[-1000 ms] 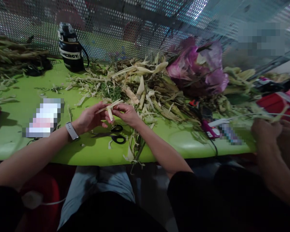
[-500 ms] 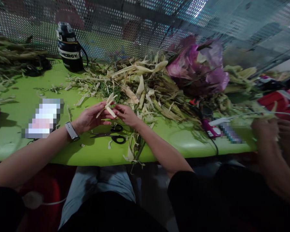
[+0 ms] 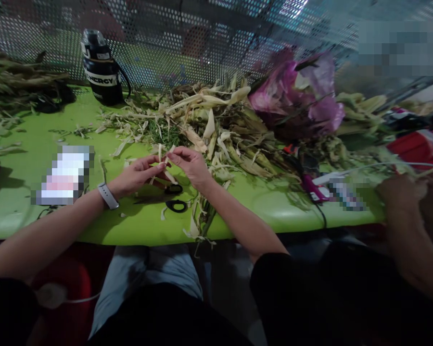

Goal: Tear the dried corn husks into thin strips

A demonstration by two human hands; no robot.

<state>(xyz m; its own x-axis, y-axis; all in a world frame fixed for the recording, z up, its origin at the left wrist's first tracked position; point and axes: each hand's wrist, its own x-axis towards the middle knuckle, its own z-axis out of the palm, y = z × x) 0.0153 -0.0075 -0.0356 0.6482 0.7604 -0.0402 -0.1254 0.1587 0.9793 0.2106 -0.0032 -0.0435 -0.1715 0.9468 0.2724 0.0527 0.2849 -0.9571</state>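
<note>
Between my two hands is a small piece of folded pale corn husk strips (image 3: 171, 177), with ends sticking up and down. My left hand (image 3: 141, 174), a pale watch band on its wrist, pinches it between thumb and fingers. Thumb and forefinger of my right hand (image 3: 192, 166) close on an upper strip end from the other side. Just below my hands, black-handled scissors (image 3: 176, 206) lie on the green table (image 3: 130, 228). Behind them spreads a heap of dried corn husks (image 3: 216, 115), with thin green sprigs at its near left.
A black bottle (image 3: 104, 79) stands at the back left, near a lit phone (image 3: 65, 175). A pink plastic bag (image 3: 299, 98) rests behind the heap. To the right are a magenta tool (image 3: 314, 190), a second phone (image 3: 346, 194) and another person's hands (image 3: 400, 190).
My right hand has risen slightly and now pinches an upper strip end. My left thumb has closed onto the husk piece, where the fingers were more spread before.
</note>
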